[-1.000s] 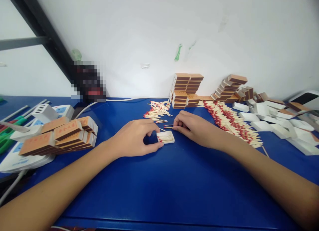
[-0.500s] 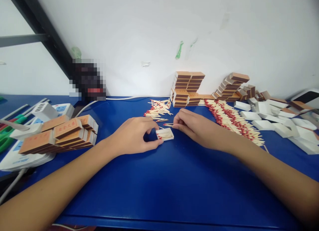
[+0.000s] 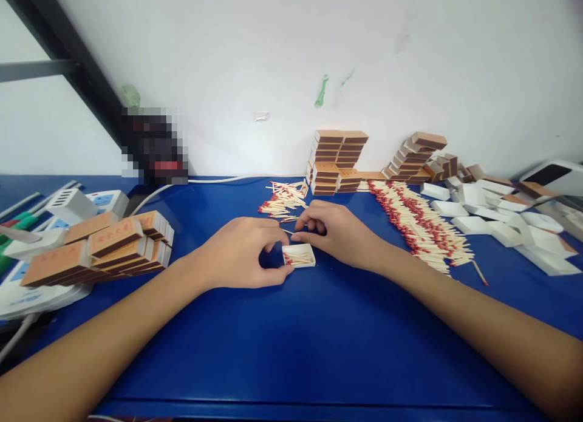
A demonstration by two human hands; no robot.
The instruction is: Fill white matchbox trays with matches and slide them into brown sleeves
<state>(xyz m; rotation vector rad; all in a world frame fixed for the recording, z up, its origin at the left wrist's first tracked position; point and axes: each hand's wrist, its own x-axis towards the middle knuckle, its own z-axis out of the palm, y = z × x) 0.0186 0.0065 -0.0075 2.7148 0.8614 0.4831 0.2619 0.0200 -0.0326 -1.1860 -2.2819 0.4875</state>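
Note:
Thumb and fingers of my left hand (image 3: 248, 252) hold the left end of a small white matchbox tray (image 3: 311, 259) on the blue table. Several matches (image 3: 298, 258) lie inside the tray, their red heads mostly to the left. Just above the tray's far edge, my right hand (image 3: 334, 229) is closed in a pinch at a single match (image 3: 286, 231), whose pale stick points towards my left fingers. Behind both hands sits a loose pile of matches (image 3: 285, 198). To the right of my right hand spreads a wide bed of matches (image 3: 419, 224).
Stacked matchboxes (image 3: 339, 158) stand against the wall, with a leaning stack (image 3: 414, 158) farther right. White trays (image 3: 483, 209) and empty sleeves heap up at the right. Several matchboxes (image 3: 116, 243) rest on a power strip (image 3: 43, 297) at the left. A white cable (image 3: 218, 180) runs along the wall.
My right hand has moved left, bringing the pinched match close to my left fingers above the tray. My left hand keeps its hold on the tray. The view has shifted slightly.

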